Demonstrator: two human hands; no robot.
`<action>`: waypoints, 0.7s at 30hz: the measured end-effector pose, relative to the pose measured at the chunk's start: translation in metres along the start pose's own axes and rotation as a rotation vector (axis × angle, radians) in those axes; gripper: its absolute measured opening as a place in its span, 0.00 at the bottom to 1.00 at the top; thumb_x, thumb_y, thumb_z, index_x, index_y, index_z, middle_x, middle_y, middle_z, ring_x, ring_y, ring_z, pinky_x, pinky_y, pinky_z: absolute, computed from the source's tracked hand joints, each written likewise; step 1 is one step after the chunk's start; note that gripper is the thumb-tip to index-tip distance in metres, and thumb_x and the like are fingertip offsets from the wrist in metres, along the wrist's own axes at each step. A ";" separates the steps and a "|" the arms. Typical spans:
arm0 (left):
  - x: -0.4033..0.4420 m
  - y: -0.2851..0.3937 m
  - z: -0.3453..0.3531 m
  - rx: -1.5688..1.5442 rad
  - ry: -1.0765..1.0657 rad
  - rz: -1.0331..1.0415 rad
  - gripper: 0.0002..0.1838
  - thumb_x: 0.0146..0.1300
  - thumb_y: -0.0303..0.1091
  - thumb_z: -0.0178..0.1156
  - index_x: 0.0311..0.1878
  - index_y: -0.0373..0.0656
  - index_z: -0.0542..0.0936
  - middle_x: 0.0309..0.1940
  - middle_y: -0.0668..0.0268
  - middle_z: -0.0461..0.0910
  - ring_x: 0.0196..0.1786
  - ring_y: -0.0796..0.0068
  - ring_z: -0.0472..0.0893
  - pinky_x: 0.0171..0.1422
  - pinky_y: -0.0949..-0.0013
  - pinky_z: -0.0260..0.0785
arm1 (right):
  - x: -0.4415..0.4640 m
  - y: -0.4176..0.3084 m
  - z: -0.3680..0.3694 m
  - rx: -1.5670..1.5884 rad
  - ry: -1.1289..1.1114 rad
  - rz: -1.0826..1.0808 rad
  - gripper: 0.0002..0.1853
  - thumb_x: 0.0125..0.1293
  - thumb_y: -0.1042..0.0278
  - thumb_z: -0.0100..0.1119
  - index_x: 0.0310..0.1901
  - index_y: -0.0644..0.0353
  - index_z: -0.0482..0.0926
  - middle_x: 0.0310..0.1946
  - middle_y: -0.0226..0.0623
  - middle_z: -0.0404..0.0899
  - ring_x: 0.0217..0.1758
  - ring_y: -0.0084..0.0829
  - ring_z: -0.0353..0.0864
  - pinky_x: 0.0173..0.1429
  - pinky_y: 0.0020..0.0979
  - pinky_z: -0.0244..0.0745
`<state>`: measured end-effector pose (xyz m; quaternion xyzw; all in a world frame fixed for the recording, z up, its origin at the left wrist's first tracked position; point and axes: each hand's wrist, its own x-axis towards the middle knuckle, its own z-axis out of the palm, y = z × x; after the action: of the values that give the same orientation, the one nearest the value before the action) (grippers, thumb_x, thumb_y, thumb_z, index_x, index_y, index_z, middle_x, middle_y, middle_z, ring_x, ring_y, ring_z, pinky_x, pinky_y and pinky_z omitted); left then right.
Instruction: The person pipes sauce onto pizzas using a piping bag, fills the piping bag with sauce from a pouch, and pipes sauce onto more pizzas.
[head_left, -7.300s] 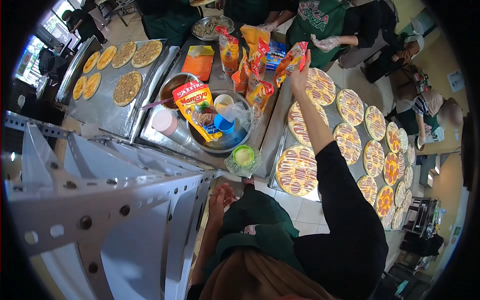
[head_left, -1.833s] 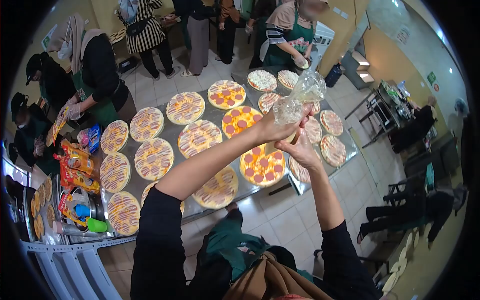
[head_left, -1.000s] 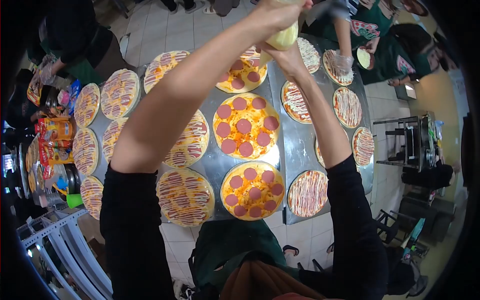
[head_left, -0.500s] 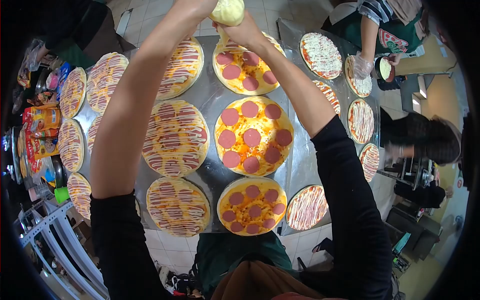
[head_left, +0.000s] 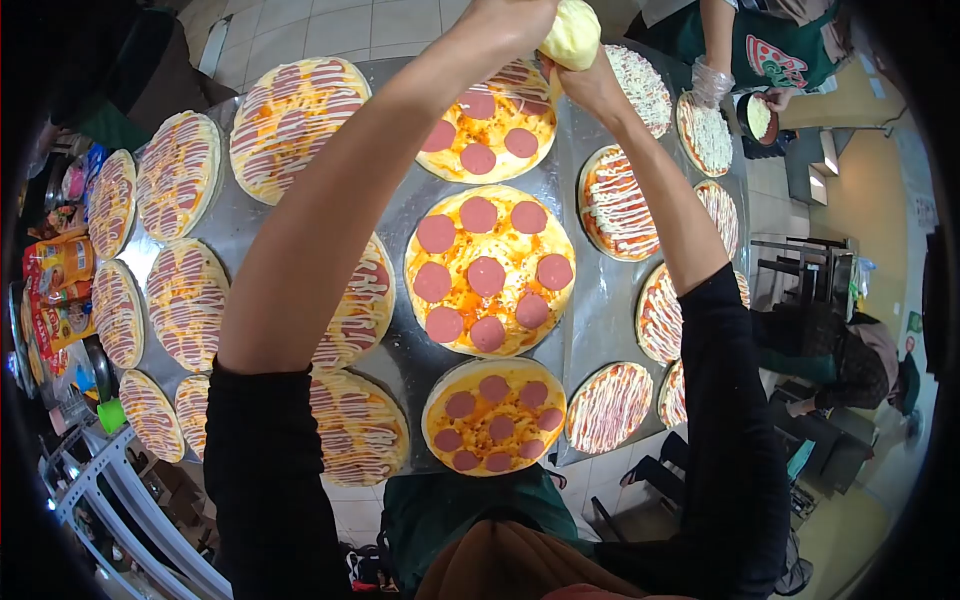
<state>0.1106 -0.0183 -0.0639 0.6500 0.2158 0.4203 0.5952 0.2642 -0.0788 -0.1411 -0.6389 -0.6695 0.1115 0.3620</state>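
Both my hands are at the top of the head view, over the far end of the steel table. My left hand is closed on a plump piping bag of pale yellow sauce, at its left side. Below the bulge, my right hand grips the same bag. The bag's tip is hidden. Under the hands lies a far pizza with round sausage slices and white stripes at its upper edge. Nearer me are a middle pizza and a near pizza, both with slices and no stripes.
Several striped pizzas lie to the left, more to the right on the steel table. At upper right, a co-worker's gloved hand is above a white-topped pizza, beside a bowl. Packets line the left edge.
My hands and the piping bag have moved right across the far pizza, and white stripes now show on its upper part. The view has shifted. The co-worker's gloved hand has lifted off the pizza.
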 end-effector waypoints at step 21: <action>-0.014 0.018 -0.023 0.025 -0.145 -0.150 0.14 0.72 0.35 0.44 0.48 0.37 0.75 0.41 0.61 0.77 0.45 0.71 0.77 0.48 0.71 0.72 | -0.003 -0.030 0.015 0.172 0.028 -0.044 0.11 0.53 0.86 0.54 0.38 0.62 0.74 0.27 0.29 0.77 0.32 0.24 0.76 0.39 0.29 0.73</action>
<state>0.0805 -0.0191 -0.0519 0.6681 0.2253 0.3238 0.6309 0.2314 -0.0816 -0.1352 -0.5922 -0.6663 0.1518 0.4270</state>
